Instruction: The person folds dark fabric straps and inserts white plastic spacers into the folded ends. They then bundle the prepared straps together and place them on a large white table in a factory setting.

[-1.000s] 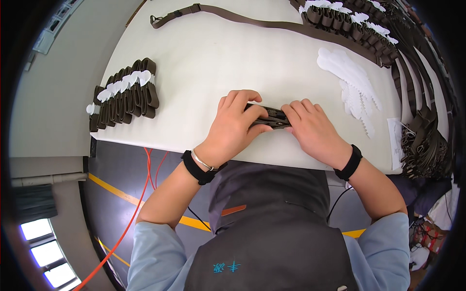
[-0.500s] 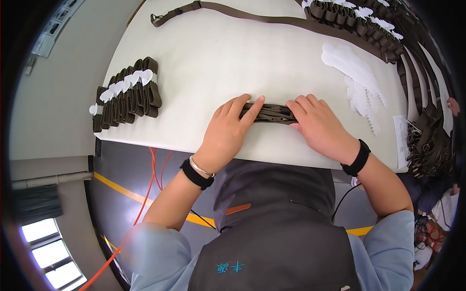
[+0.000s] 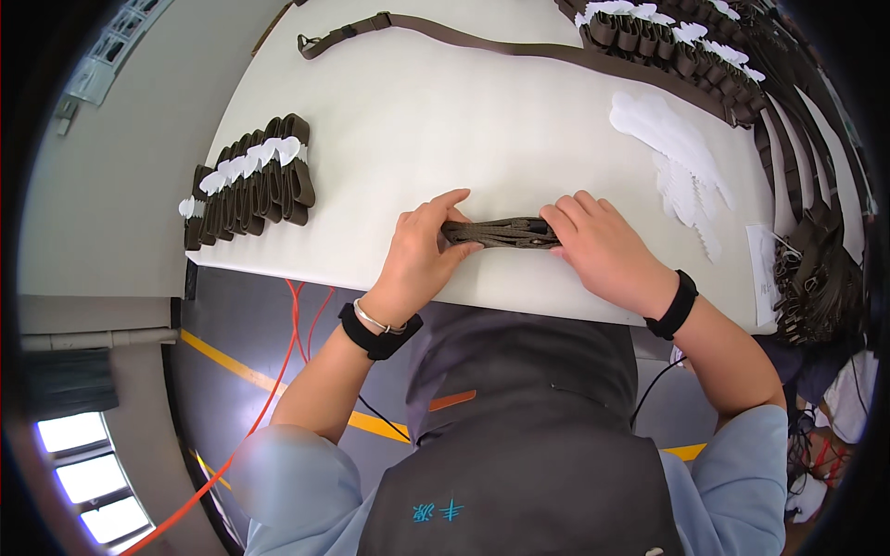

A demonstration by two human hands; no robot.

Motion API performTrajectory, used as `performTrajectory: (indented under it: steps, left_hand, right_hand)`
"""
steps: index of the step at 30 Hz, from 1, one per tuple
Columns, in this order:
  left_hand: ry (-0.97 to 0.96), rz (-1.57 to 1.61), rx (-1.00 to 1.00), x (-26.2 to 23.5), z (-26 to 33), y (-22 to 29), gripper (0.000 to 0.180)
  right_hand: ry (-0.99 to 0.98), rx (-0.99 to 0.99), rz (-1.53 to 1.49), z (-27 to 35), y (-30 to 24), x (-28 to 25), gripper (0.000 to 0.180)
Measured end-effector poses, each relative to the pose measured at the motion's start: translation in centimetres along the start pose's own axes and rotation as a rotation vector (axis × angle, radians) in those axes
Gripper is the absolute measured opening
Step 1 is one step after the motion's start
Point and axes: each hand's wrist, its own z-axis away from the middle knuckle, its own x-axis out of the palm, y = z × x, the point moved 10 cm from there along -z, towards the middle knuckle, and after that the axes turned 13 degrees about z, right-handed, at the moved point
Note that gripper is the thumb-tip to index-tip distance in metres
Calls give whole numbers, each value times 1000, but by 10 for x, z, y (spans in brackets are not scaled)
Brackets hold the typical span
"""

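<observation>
"What do we have before us?"

"We have a folded brown strap bundle (image 3: 501, 233) near the front edge of a white table (image 3: 417, 120), between a person's two bare hands."

"Which way should we picture it pointing?"

"We picture its long axis running left to right across the front of the person's body, nearly level, one end toward each hand. Its layered folds show along the length, with a dark piece near the right end."

"And how are the hands posed?"

"We see the left hand (image 3: 419, 248) reaching in from the lower left, thumb along the near side of the bundle's left end, index finger raised and apart from the thumb. Its other fingers are mostly hidden, so we cannot tell whether they press the strap. The right hand (image 3: 603, 248) comes from the lower right, its back turned up, fingers close together and clamped with the thumb on the bundle's right end."

"What lies around them?"

"On our left, a row of brown bundles (image 3: 269, 190) with white bands; on our right, white scalloped strips (image 3: 663, 139); beyond, a long brown strap (image 3: 538, 48)."
</observation>
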Motion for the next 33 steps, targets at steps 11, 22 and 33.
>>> performTrajectory:
  steps: [11,22,33]
  left_hand:
    - [-279,-260,343,52,14,80,41]
    - [-297,-310,321,47,22,91,33]
    - [-169,-199,185,22,32,83,34]
  right_hand:
    - [68,-121,166,13,-39,-24,32]
    - [-223,187,-636,19,28,-24,45]
    - [-175,939,213,97,294,1,36]
